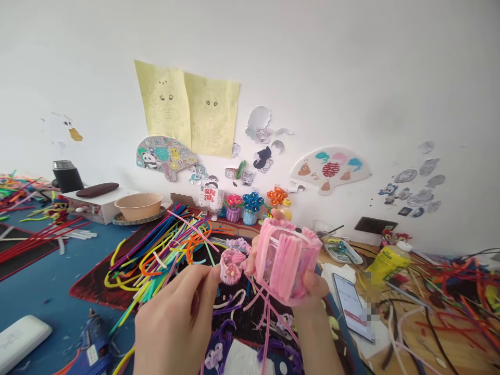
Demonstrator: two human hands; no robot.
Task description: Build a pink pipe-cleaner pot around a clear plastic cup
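In front of me my right hand (312,294) is wrapped round a clear container covered in strips of pink pipe cleaner (287,255). It is held tilted above the mat, and several loose pink stems hang below it. My left hand (177,312) pinches the edge of a small round pink pipe-cleaner ornament (231,266) with a flower at its front. The ornament sits right beside the container; whether the two are joined, I cannot tell. Small purple pipe-cleaner pieces (214,356) and a white tissue (244,358) lie beneath my hands.
Loose coloured pipe cleaners (156,260) are heaped on the dark mat. A blue glue gun (91,346) and white case (21,336) lie at front left. At right are a phone (351,307) and yellow bottle (386,263). Small flower pots (252,213) stand by the wall.
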